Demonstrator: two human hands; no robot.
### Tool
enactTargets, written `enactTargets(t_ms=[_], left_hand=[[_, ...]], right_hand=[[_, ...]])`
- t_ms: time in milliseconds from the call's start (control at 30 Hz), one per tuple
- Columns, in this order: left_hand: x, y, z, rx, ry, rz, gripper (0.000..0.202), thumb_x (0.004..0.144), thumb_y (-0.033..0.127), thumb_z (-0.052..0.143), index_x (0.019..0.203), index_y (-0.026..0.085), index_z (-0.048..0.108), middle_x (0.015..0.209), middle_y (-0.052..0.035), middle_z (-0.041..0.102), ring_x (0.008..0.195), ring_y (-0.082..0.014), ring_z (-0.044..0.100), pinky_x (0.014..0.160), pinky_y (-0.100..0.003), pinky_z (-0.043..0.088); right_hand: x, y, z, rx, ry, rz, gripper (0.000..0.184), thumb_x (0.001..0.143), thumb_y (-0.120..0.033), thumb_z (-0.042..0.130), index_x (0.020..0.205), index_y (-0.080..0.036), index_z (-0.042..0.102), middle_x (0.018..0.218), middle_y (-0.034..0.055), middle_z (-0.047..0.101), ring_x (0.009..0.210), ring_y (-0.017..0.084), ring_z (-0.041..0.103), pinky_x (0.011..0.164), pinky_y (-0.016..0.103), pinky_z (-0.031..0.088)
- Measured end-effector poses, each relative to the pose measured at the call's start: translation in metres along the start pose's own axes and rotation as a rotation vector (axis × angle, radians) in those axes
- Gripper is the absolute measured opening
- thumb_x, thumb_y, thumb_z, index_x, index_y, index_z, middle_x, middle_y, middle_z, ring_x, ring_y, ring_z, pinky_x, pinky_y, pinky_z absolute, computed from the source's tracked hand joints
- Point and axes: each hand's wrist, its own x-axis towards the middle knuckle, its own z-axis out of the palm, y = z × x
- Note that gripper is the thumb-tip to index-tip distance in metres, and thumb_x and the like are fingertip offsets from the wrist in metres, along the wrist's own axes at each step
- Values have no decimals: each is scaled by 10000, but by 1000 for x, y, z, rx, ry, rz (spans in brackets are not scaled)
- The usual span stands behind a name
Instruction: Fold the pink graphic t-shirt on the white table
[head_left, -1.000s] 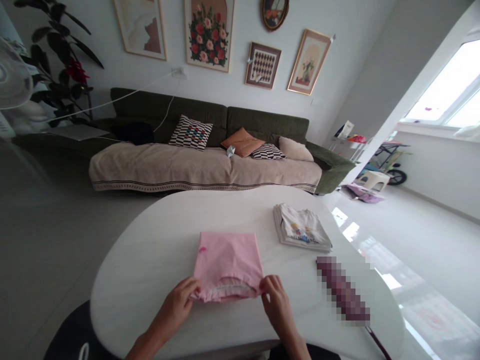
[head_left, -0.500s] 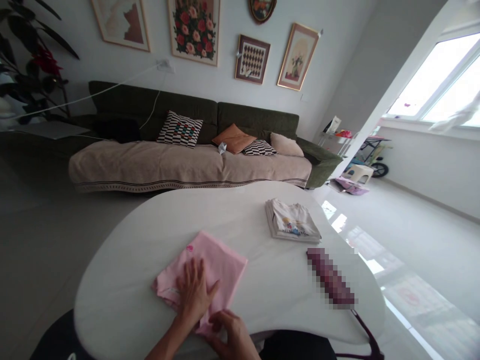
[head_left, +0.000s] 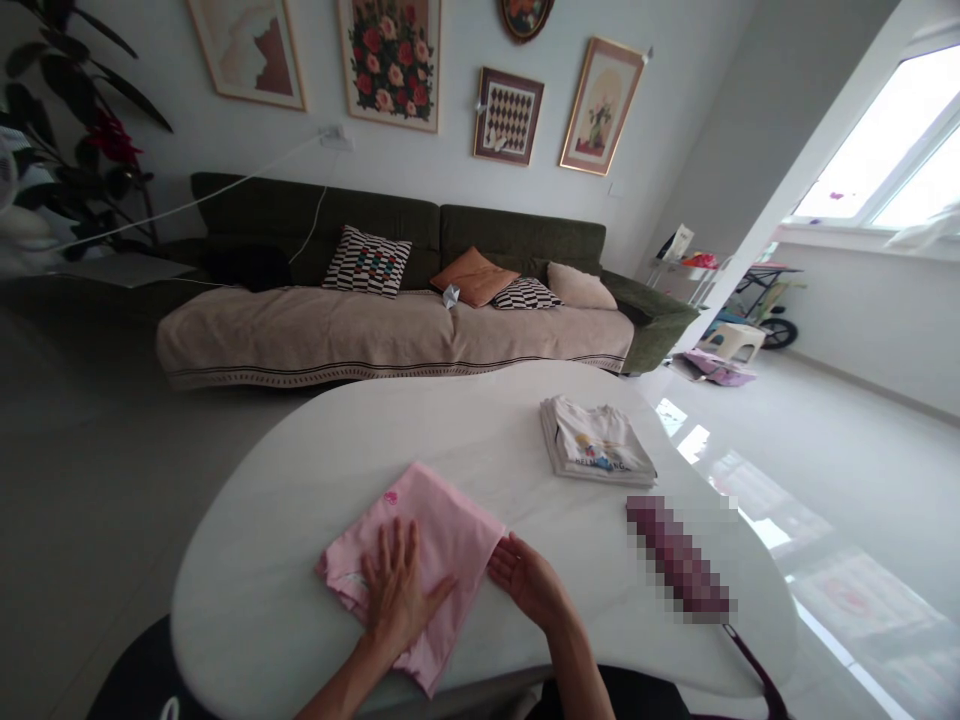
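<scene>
A folded pink garment (head_left: 427, 535) lies turned at an angle on the near part of the white oval table (head_left: 450, 430). My left hand (head_left: 397, 590) rests flat on it, fingers spread. My right hand (head_left: 529, 580) is open, palm turned up, fingertips touching the garment's right edge. Farther right on the table sits a folded white T-shirt (head_left: 596, 450) with a printed picture, away from both hands.
A blurred dark reddish long object (head_left: 679, 560) lies on the table's right side, a strap hanging from its near end. Behind the table stand a green sofa (head_left: 405, 290) with cushions and a beige cover, a plant (head_left: 82, 150) at left, framed pictures on the wall.
The pink garment was held by its near edge with both hands, then turned at an angle. My left hand now lies flat on it; my right hand moved from its near corner to its right edge.
</scene>
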Motion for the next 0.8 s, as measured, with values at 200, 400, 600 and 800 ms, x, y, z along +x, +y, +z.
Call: enactTargets(t_ms=[200, 400, 600, 800], left_hand=[[-1, 5, -8, 13, -48, -17, 902, 745, 623, 481, 1433, 79, 273, 1529, -175, 167, 1401, -405, 85, 1064, -629, 98], [0, 5, -5, 0, -92, -19, 951, 718, 642, 488, 1443, 78, 240, 1533, -169, 140, 1402, -409, 60, 1060, -648, 79], [16, -11, -9, -49, -141, 177, 849, 762, 611, 479, 1443, 146, 277, 1529, -133, 191, 1405, -370, 124, 1070, -638, 104], [75, -13, -27, -77, -75, 249, 485, 893, 349, 398, 1365, 250, 442, 1494, -81, 335, 1401, -367, 143, 1037, -699, 24]], right_hand=[[23, -35, -32, -143, 242, -134, 397, 879, -484, 492, 995, -123, 611, 998, 106, 672, 904, 200, 652, 807, 389, 512], [45, -32, -26, -567, 383, -330, 260, 889, -353, 553, 1053, -153, 583, 1017, 40, 623, 884, 163, 611, 793, 371, 507], [41, -17, -2, -959, 324, -340, 214, 861, -341, 588, 769, -148, 591, 742, -24, 604, 677, 110, 577, 675, 291, 485], [-23, 36, 8, -1074, 386, -337, 284, 873, -340, 444, 625, -202, 473, 549, 16, 601, 529, 147, 571, 517, 246, 399]])
